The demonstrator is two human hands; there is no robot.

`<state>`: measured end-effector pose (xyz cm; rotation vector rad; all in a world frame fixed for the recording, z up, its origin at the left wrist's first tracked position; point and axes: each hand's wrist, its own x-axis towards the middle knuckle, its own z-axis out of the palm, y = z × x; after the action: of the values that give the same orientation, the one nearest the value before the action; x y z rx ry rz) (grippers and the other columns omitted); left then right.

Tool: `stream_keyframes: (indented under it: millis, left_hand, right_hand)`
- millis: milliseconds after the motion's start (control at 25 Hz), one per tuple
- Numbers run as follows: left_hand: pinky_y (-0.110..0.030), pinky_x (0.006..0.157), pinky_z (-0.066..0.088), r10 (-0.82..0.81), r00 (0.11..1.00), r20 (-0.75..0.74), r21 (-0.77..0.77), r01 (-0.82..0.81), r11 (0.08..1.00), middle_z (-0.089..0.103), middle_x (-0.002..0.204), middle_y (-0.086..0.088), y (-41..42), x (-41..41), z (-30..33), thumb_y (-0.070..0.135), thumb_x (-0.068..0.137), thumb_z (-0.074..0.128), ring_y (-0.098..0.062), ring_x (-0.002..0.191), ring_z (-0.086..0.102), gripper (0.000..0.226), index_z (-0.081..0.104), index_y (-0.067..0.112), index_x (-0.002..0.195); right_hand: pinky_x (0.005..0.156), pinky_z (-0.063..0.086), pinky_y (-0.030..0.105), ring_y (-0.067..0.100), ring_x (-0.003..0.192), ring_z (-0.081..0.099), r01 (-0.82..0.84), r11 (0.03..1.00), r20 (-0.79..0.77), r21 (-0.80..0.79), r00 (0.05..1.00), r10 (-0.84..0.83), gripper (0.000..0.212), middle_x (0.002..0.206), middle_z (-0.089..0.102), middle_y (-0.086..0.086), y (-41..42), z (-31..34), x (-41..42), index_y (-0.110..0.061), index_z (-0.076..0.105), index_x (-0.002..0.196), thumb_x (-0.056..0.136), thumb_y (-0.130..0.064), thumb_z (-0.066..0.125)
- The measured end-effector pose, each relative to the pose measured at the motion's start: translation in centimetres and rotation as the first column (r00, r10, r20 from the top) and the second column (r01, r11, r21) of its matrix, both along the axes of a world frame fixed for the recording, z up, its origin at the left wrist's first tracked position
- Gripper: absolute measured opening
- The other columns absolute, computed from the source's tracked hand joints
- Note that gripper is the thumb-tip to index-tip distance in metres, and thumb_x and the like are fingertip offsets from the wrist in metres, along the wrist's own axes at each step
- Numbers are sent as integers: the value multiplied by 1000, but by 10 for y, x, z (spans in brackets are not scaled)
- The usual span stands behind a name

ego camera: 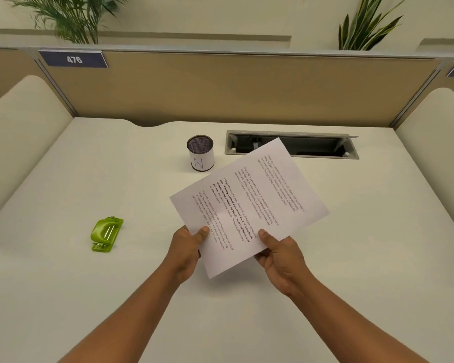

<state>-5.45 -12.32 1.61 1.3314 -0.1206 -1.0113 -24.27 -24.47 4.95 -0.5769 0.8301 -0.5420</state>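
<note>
A white printed sheet of paper (254,203) is held tilted above the middle of the desk, its text running diagonally. My left hand (188,244) pinches its near left edge, thumb on top. My right hand (278,254) pinches its near right edge, thumb on the printed side. A green hole punch (106,234) lies on the desk to the left, apart from both hands.
A mesh cup (200,153) with a white label marked N stands behind the sheet. An open cable tray (315,146) is set in the white desk (89,284) at the back. Beige partitions (220,87) close the back and sides; plants rise beyond them.
</note>
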Motion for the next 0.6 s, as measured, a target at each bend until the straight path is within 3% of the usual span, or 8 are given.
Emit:
stream_keyframes:
  millis: [120,200,280,360,400,480,600]
  left_hand:
    - [-34,73,63,15,999,-50,-18,-15,1000,78,116,0,-3,-7,-1,6,100,59,-21,104,75,27,66,22,120]
    - [-33,75,62,15,1000,-2,8,-15,1000,77,120,-3,-3,-9,2,5,99,62,-20,104,75,29,65,22,122]
    - [-35,86,58,34,985,167,88,-49,995,69,134,-1,-2,-6,6,6,95,68,-18,112,71,45,55,26,133]
    - [-38,103,46,28,932,360,161,-92,983,45,154,9,0,0,15,11,90,76,-14,131,54,91,19,40,155]
    - [-38,109,38,5,890,456,185,-100,978,31,161,11,1,5,22,16,88,79,-12,139,42,107,3,47,157]
    - [-35,114,25,-88,792,605,189,-35,981,15,169,13,-1,17,39,29,85,82,-8,147,25,116,-7,51,156]
    - [-41,116,27,-306,719,624,267,172,948,13,170,16,-12,30,64,53,74,79,-3,142,19,116,-4,58,153]
  right_hand:
    - [81,63,35,22,106,75,67,995,-14,-78,998,-69,32,116,78,3,-3,1,6,-20,66,120,99,3,58]
    - [84,62,35,19,104,75,47,981,-77,-189,995,-62,32,113,79,-3,-8,4,6,-24,67,116,99,1,58]
    - [81,61,31,16,101,75,-13,952,-160,-306,986,-38,27,110,80,-5,-15,9,3,-23,68,113,100,-1,59]
    - [73,59,22,15,100,75,-98,898,-246,-428,969,-11,22,109,80,-5,-26,15,-6,-21,71,111,100,-5,60]
    - [72,58,20,15,100,75,-149,863,-287,-483,958,4,21,108,80,-6,-32,18,-10,-21,72,109,100,-7,60]
    - [78,58,23,14,102,75,-248,793,-335,-557,940,58,22,109,80,-7,-42,24,-19,-22,74,108,101,-7,60]
    - [89,59,26,12,106,74,-383,692,-389,-611,908,159,26,112,79,-8,-48,33,-26,-27,75,109,102,-8,58]
